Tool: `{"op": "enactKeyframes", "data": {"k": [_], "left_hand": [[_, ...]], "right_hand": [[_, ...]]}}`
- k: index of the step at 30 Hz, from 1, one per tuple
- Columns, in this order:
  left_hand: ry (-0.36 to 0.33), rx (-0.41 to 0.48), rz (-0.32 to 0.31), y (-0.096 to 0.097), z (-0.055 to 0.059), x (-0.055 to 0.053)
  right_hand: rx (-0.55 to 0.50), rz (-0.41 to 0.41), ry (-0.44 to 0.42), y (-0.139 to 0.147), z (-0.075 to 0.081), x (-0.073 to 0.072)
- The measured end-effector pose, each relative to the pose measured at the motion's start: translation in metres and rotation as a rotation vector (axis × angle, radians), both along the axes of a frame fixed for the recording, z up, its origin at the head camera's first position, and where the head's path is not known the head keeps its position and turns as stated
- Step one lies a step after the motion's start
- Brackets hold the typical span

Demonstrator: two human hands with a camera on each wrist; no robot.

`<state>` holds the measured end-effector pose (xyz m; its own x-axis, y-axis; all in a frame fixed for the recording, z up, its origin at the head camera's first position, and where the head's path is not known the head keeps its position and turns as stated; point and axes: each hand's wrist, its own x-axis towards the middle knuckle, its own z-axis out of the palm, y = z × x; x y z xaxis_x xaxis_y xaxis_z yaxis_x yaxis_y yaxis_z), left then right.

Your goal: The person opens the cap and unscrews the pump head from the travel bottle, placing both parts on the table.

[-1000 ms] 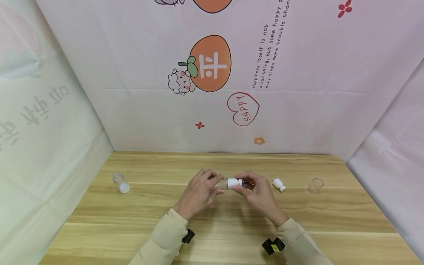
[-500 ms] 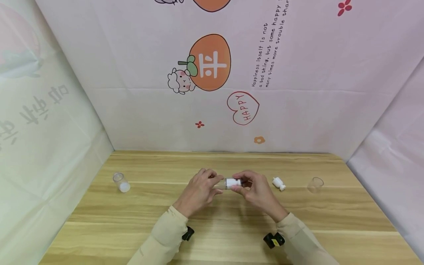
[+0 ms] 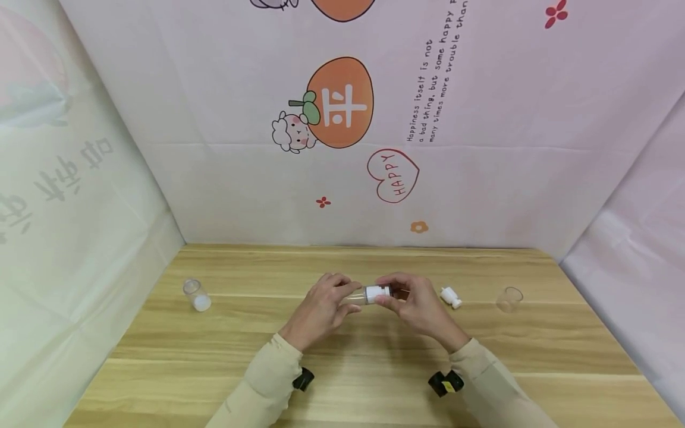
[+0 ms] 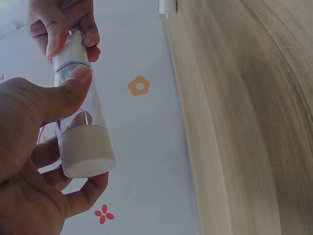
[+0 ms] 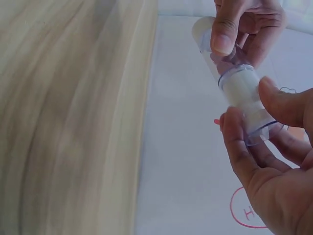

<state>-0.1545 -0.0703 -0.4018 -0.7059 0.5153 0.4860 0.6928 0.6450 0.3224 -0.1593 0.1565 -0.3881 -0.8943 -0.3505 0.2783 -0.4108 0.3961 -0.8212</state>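
Held sideways above the table is a small clear bottle with a white base and a white top. My left hand grips the clear body, thumb on one side and fingers around the other. My right hand pinches the white top between thumb and fingers. In the right wrist view, a clear rim sticks out past the white top, partly hidden by my right fingers. Both hands face each other along the bottle.
A white pump head lies right of my right hand, with a clear cap farther right. At the left stands a clear container with a white bottom. The wooden table meets a printed cloth backdrop.
Both hands keep their hold on the bottle. My right fingers and wrist have shifted slightly around the white top; the bottle stays nearly in place. The things on the table have not moved.
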Motion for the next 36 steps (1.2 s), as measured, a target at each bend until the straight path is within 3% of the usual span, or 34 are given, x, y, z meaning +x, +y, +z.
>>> {"op": "enactKeyframes", "data": {"k": [11, 21, 29, 36], "left_hand": [[-0.054, 0.039, 0.018, 0.0, 0.0, -0.001], [-0.026, -0.011, 0.036, 0.002, 0.004, 0.0], [0.029, -0.037, 0.014, 0.003, 0.002, 0.0], [0.037, -0.025, -0.012, 0.002, 0.002, -0.001]], "right_hand": [[-0.086, -0.076, -0.054, -0.004, -0.006, 0.0], [-0.002, -0.111, 0.061, -0.009, -0.001, 0.002], [0.082, -0.047, 0.082, -0.005, 0.005, 0.001], [0.085, 0.017, 0.045, -0.001, 0.01, -0.002]]}}
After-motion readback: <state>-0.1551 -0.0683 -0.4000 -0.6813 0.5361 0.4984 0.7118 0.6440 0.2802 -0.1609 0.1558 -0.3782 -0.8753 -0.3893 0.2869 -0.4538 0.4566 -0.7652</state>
